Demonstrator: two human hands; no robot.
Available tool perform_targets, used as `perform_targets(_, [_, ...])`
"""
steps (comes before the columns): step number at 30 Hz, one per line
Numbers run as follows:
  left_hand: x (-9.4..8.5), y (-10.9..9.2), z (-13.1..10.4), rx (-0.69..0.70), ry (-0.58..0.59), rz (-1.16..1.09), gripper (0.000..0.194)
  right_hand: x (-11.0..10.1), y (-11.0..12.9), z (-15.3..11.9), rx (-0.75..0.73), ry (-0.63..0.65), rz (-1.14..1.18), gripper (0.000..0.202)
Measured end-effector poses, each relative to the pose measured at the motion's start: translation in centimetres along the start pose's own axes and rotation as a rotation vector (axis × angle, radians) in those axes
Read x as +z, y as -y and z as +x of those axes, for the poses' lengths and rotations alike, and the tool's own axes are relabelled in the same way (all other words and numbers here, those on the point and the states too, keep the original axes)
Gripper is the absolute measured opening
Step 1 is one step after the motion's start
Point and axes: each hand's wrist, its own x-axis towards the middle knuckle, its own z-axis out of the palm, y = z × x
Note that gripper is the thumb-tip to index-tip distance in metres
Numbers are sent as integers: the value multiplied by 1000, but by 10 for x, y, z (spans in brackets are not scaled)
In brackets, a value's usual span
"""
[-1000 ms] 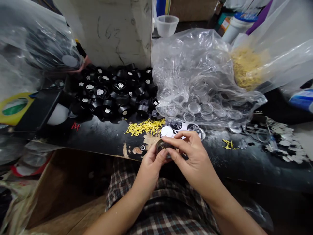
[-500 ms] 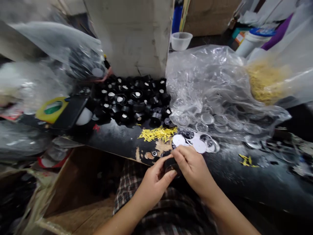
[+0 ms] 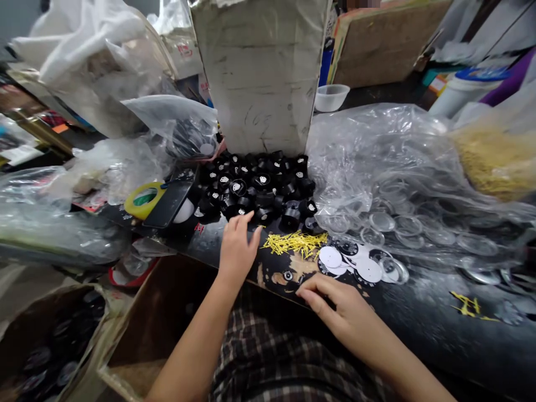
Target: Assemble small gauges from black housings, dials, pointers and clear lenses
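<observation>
My left hand [image 3: 238, 245] stretches out with fingers apart at the front edge of a cluster of black round housings [image 3: 262, 192], several with white marks on top. Nothing shows in its grasp. My right hand [image 3: 335, 304] hovers by the front edge of the black bench [image 3: 419, 312], thumb and fingertips pressed together; anything between them is too small to make out. Between the hands lie a heap of thin yellow pointers [image 3: 295, 244] and a small round metal fitting [image 3: 287, 275] on the worn bench top. White and black printed discs [image 3: 368, 269] lie just beyond my right hand.
Clear round covers [image 3: 408, 226] spill from a large plastic bag [image 3: 368, 145] on the right. A yellow tape roll [image 3: 134, 207] and dark flat case [image 3: 170, 205] sit left. Below the bench is an open cardboard box [image 3: 138, 340]; a tall carton [image 3: 259, 84] stands behind.
My hands have parted; the dark round piece they held together is no longer seen in them. My left hand has moved forward to the black housings. The view has shifted left.
</observation>
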Motion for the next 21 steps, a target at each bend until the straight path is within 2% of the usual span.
perform_targets(2, [17, 0, 28, 14, 0, 1, 27, -2, -1, -8, 39, -11, -10, 24])
perform_targets(4, [26, 1, 37, 21, 18, -25, 19, -6, -4, -16, 58, -21, -6, 22])
perform_targets(6, [27, -1, 32, 29, 34, -70, 16, -12, -9, -20, 64, -43, -1, 20])
perform_targets(8, [21, -7, 17, -20, 50, -196, 18, -20, -19, -18, 104, -132, -55, 19])
perform_targets(11, [12, -25, -14, -315, 163, -645, 21, -31, -36, -4, 202, -312, -331, 22])
perform_targets(13, [10, -39, -36, -533, 269, -906, 24, -37, -46, 10, 234, -346, -533, 34])
perform_targets(15, [11, -50, -53, -729, 359, -1063, 27, -40, -53, 20, 234, -342, -624, 38])
perform_targets(18, [12, -56, -66, -933, 445, -1171, 28, -44, -58, 23, 239, -402, -482, 22])
perform_targets(21, [13, -55, -69, -947, 438, -1238, 28, -46, -58, 13, 290, -514, -185, 13])
